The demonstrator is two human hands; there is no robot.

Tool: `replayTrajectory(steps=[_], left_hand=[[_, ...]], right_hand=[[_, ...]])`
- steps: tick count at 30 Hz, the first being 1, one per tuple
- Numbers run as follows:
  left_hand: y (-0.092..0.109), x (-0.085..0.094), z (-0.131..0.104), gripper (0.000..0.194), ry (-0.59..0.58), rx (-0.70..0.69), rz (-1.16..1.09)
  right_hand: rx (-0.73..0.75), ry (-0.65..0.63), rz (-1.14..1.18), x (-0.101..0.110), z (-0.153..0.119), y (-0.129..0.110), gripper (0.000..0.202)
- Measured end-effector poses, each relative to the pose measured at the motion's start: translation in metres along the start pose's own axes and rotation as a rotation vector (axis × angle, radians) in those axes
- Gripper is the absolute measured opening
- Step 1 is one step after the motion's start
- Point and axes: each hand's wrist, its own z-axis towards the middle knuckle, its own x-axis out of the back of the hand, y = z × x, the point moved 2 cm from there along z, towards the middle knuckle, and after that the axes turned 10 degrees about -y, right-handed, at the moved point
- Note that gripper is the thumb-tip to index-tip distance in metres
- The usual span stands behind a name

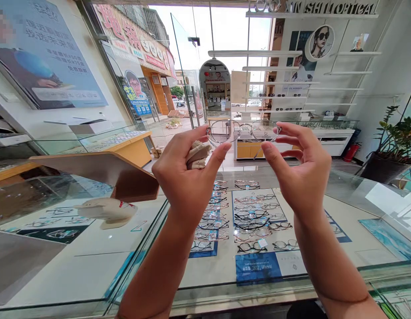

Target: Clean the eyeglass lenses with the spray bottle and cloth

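A pair of thin-framed eyeglasses [246,126] is held up in the air above the glass counter, level, with the lenses facing the shopfront. My left hand [188,181] grips its left end with the fingertips and thumb side. Tucked into that same hand is a crumpled beige cloth [198,156]. On the other end, my right hand [303,170] pinches the frame near the hinge, its lower fingers curled loosely. One thin temple hangs near the right thumb. Below, several eyeglass frames [252,217] lie in rows inside the display case.
The glass counter [205,288] spans the front. A brown wooden panel [92,170] and a beige shoe-shaped object [108,210] are at left. Ahead are an arched mirror [215,93], wall shelves [278,83] and a low cabinet [328,141]. A potted plant [389,155] and fire extinguisher [351,152] stand right.
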Motion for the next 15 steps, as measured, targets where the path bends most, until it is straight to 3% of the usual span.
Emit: replayTrajectory(steps=[15], left_hand=[[0.0019,0.0018,-0.0003,0.035,0.018,-0.020,0.038]], right_hand=[[-0.020,-0.015,0.015,-0.0015,0.0006,0.0010,0.039]])
